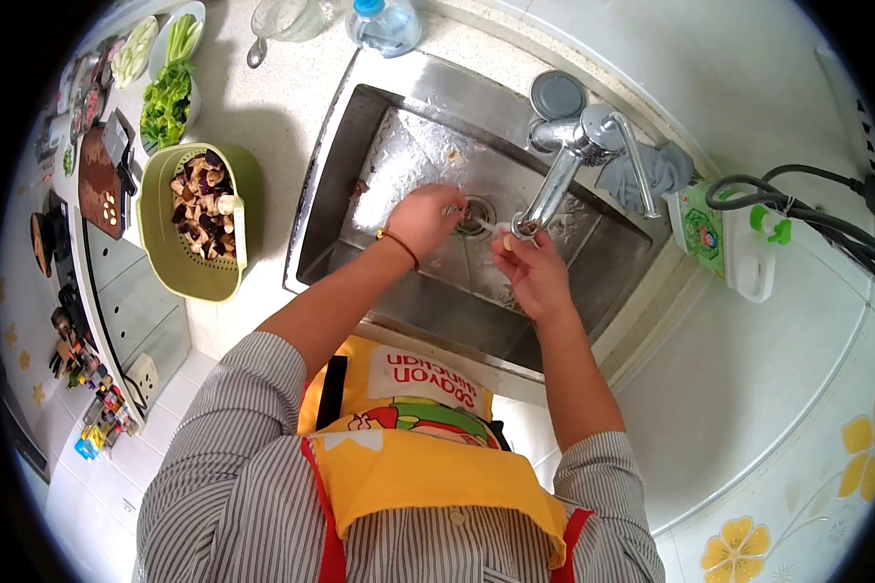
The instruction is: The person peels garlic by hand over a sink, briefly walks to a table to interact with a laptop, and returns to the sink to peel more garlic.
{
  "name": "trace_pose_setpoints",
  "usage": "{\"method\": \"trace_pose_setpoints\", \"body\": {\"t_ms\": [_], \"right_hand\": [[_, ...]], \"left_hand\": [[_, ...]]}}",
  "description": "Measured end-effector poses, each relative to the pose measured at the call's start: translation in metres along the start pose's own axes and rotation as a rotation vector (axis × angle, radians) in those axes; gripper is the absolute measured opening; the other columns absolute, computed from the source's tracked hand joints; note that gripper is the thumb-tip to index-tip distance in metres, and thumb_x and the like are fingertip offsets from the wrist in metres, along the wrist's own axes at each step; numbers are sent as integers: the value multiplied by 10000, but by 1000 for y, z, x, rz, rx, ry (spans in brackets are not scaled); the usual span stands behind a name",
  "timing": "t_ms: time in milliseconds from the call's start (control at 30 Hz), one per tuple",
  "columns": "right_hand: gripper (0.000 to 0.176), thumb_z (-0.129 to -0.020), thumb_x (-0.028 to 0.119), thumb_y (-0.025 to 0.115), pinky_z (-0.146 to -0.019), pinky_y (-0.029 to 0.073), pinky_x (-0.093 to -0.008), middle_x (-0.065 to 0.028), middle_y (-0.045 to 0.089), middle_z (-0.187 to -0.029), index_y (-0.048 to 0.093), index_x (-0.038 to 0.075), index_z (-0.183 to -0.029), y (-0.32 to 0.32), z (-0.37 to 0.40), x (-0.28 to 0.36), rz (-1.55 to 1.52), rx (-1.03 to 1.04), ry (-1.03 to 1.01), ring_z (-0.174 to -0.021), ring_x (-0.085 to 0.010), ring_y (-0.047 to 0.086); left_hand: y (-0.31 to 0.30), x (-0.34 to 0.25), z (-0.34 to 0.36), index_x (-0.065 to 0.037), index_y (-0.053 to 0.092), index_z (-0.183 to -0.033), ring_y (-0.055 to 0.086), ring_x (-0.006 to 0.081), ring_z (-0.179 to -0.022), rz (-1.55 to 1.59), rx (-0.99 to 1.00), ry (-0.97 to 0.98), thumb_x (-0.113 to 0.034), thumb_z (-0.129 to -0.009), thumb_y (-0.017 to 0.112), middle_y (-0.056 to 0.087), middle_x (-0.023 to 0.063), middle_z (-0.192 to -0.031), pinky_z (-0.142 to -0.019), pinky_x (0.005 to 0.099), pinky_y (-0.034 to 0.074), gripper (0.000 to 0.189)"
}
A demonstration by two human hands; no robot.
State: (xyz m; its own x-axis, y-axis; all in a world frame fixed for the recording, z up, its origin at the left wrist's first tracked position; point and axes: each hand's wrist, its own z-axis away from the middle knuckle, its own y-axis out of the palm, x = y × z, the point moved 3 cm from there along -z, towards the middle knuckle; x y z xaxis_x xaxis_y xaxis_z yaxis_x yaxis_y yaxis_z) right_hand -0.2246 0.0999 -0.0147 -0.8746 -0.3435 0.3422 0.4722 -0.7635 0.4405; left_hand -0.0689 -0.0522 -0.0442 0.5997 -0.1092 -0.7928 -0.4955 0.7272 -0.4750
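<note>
My left hand, with a thin band on its wrist, reaches down into the steel sink. Its fingertips are bunched at the round drain strainer; whether they pinch anything is hidden. My right hand is held just under the spout of the chrome faucet. It pinches a small pale piece of food between thumb and fingers. I wear a striped shirt and a yellow apron.
A green colander of chopped brown and white pieces sits left of the sink. Bowls of greens and a cutting board with a knife lie beyond it. A water bottle, grey cloth, a green and white bottle and black cables surround the faucet.
</note>
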Motion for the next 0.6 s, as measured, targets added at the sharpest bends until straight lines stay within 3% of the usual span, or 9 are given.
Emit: {"method": "trace_pose_setpoints", "body": {"t_ms": [67, 100, 167, 233, 400, 467, 500, 567, 600], "right_hand": [[325, -908, -7, 652, -817, 585, -336, -107, 642, -1086, 507, 32, -1197, -9, -2, -1, -97, -67, -98, -924, -227, 682], [325, -908, -7, 652, -817, 585, -336, -107, 642, -1086, 507, 32, -1197, -10, -3, -3, -95, -62, -98, -924, -227, 682], [245, -921, -5, 636, -815, 584, -332, -103, 654, -1053, 553, 24, -1150, -7, -6, -7, 79, -157, -189, -902, -219, 685], [205, -927, 6, 634, -807, 580, -322, -96, 657, -1038, 568, 23, -1120, 3, -2, -13, 68, -157, -180, -896, -210, 685], [148, -953, 59, 617, -770, 565, -302, -63, 663, -988, 586, 35, -1095, 25, 10, -5, 165, -225, -143, -861, -182, 679], [136, -982, 122, 586, -733, 551, -294, -49, 664, -989, 589, 44, -1093, 10, 3, -2, 152, -281, -292, -832, -175, 667], [214, -1004, 251, 565, -755, 535, -339, -55, 666, -987, 590, 56, -1086, 1, -4, 0, 1, -176, -308, -858, -195, 657], [291, -1009, 336, 541, -768, 522, -359, -63, 662, -972, 591, 58, -1080, 14, -1, 24, -153, -68, -271, -867, -203, 647], [373, -1015, 421, 518, -780, 510, -380, -71, 658, -957, 592, 60, -1074, 26, 5, 37, -303, 33, -234, -877, -210, 638]], "left_hand": [[10, 4, 4, -98, 705, -1120, 704, 286, -861, -331, -168, 409, -196, -857, 726, 712, 148, -1003, -776, 377, 564, 282], [9, -8, 7, -98, 705, -1120, 704, 286, -861, -334, -173, 409, -196, -857, 726, 712, 148, -1003, -776, 377, 564, 282], [15, -36, 14, -109, 700, -1183, 700, 298, -869, 205, 158, -17, -249, -874, 720, 707, 158, -1042, -774, 380, 563, 340], [27, -44, 21, -105, 677, -1238, 699, 303, -916, 424, 308, 49, -207, -912, 687, 712, 162, -1085, -777, 342, 553, 342], [8, -45, 35, -123, 691, -1216, 690, 295, -928, 119, 89, 184, -194, -906, 684, 713, 149, -1006, -784, 370, 545, 318], [2, -30, 44, -139, 688, -1223, 672, 322, -949, -16, 72, 278, -174, -915, 650, 700, 144, -1020, -819, 406, 536, 312], [-5, -23, 50, -139, 688, -1223, 672, 322, -949, -25, 68, 278, -174, -915, 650, 700, 144, -1020, -819, 406, 536, 312], [-15, -5, 66, -148, 679, -1228, 650, 347, -974, -447, 343, 229, -156, -929, 608, 674, 142, -1058, -853, 429, 524, 307], [-21, 8, 76, -148, 679, -1228, 650, 347, -974, -454, 340, 233, -156, -929, 608, 674, 142, -1058, -853, 429, 524, 307]]}}
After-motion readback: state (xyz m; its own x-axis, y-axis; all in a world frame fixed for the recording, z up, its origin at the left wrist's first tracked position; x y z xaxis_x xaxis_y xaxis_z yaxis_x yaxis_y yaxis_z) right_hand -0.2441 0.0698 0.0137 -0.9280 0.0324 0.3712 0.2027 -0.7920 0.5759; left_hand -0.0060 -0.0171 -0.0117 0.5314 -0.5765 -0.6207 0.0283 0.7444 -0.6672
